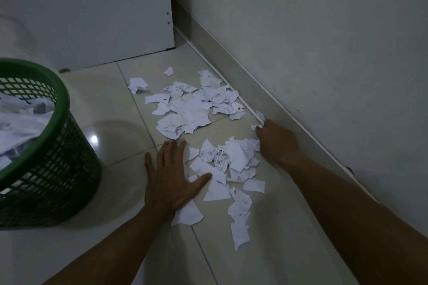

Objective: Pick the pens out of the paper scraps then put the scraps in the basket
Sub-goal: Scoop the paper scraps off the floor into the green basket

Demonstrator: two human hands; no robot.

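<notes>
Lying bare between basket [46,146] at left and paper scraps [185,109] at centre: open floor [111,104]. Hemming in the right: wall [324,53]; blocking far left: cabinet [92,7].

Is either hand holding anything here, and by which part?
Left hand holds nothing; it lies flat on scraps. Right hand has fingers curled by a small scrap; an actual pinch cannot be told.
</notes>
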